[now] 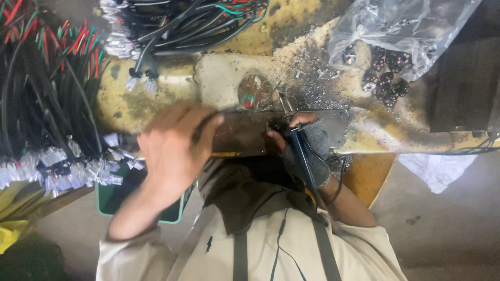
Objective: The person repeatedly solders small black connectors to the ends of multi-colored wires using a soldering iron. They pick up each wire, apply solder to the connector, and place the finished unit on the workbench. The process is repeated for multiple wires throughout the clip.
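Note:
My left hand (174, 148) is blurred, with its fingers curled around a thin dark wire (229, 110) that runs right over a dark metal plate (242, 136) at the bench edge. My right hand (308, 139) wears a grey fingerless glove and grips a soldering iron (301, 151) with a dark blue handle. The iron's metal tip (285, 104) points away from me, toward a round reddish spot (254, 91) on the bench. Both hands hover over the plate, a short gap apart.
The stained yellow bench (156, 88) is strewn with solder bits. Bundles of black, red and green cables with clear plugs (57, 166) hang at left and top. A clear bag of small dark parts (388, 67) lies at upper right. A green bin (112, 203) and a white cloth (437, 171) sit below.

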